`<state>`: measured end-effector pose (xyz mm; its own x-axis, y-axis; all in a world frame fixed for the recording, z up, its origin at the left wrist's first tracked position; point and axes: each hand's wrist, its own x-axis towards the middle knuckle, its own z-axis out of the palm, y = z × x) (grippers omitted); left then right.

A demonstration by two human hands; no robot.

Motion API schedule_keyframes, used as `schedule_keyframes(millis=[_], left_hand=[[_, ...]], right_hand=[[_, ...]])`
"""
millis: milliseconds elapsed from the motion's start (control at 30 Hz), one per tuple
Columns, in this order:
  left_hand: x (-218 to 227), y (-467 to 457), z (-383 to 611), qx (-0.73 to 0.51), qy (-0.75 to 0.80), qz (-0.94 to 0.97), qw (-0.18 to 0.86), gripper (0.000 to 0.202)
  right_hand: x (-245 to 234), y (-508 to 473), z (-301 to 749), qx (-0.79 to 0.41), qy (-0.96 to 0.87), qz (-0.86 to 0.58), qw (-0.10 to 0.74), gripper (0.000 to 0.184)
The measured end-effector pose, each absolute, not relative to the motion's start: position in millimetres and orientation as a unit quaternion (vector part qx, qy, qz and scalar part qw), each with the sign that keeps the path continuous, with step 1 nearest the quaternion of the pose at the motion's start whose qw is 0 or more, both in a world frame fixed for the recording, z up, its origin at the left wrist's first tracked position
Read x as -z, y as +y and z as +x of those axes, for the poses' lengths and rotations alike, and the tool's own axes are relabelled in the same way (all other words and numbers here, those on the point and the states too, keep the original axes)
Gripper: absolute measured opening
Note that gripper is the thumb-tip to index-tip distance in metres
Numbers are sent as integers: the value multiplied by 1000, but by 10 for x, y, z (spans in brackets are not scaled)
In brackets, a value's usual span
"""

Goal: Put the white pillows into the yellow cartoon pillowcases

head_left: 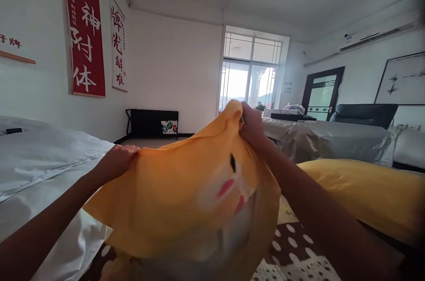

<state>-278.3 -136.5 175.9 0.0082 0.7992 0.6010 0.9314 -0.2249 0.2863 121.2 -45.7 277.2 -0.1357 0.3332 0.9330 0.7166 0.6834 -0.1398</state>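
Note:
A yellow-orange pillowcase (172, 188) hangs in front of me, with a printed cartoon face in white, pink and black that is partly blurred. My left hand (123, 157) is closed on its upper left edge. Higher up and to the right, my right hand (253, 125) grips a bunched part of the cloth near its top. Between the two hands the upper edge runs slanting, and the lower part sags in folds. Beneath the cloth lies a brown and cream spotted cover (294, 245), partly hidden.
White bedding (53, 161) is heaped at my left. To the right lies a yellow pillow-like thing (368, 188), partly behind my right forearm. Beyond it stand plastic-covered furniture (345, 139) and a dark chair (365, 115). A black folded table-like thing (146, 122) leans against the far wall.

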Motion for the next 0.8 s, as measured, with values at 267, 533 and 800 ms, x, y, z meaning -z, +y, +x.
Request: schedule_keyframes(millis=[267,533,800], left_hand=[[-2349,-1284,-2322,539,-498,-679,36,60],[-2554,-1250,-1636,609,-331,-688,-215,66],[-2453,-1134,-1925,733,-322,-558,-217,56]], right_hand=[[-3647,-856,642,215,-646,-364,635,7],[-3210,-970,-375,27,-841,-188,507,19],[-3211,-752,1069,-88,-924,-341,150,84]])
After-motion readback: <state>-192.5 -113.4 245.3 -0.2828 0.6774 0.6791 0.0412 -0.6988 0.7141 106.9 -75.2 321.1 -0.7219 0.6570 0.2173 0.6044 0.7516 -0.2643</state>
